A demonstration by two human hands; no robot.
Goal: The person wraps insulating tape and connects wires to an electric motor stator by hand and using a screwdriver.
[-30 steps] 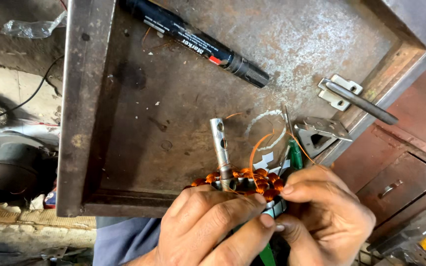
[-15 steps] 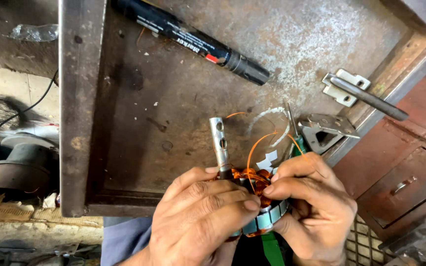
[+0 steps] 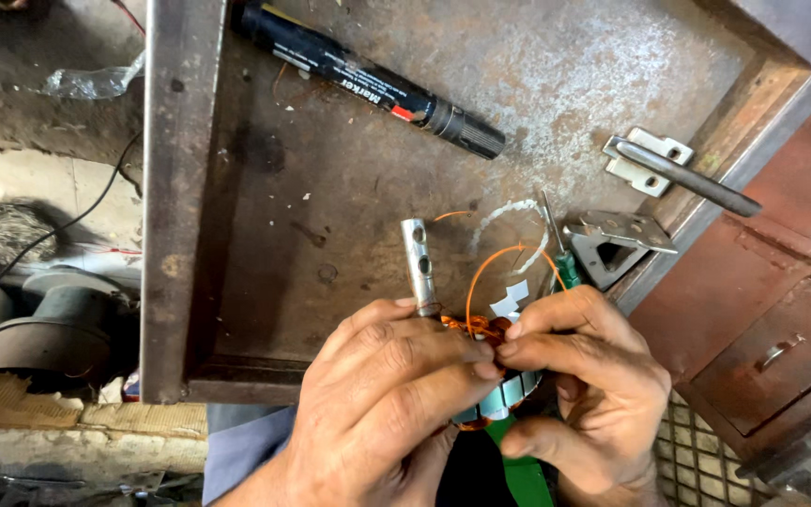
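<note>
Armature (image 3: 481,371) sits pinched between my left hand (image 3: 382,404) and right hand (image 3: 593,376), near the surface's (image 3: 330,188) near edge, its shaft (image 3: 418,263) pointing far.

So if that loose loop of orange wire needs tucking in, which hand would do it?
Probably the right hand. Its fingertips pinch at the copper winding where the orange wire loop begins, with the green-handled screwdriver alongside. The left hand is wrapped around the motor core below its shaft, steadying it.
</note>
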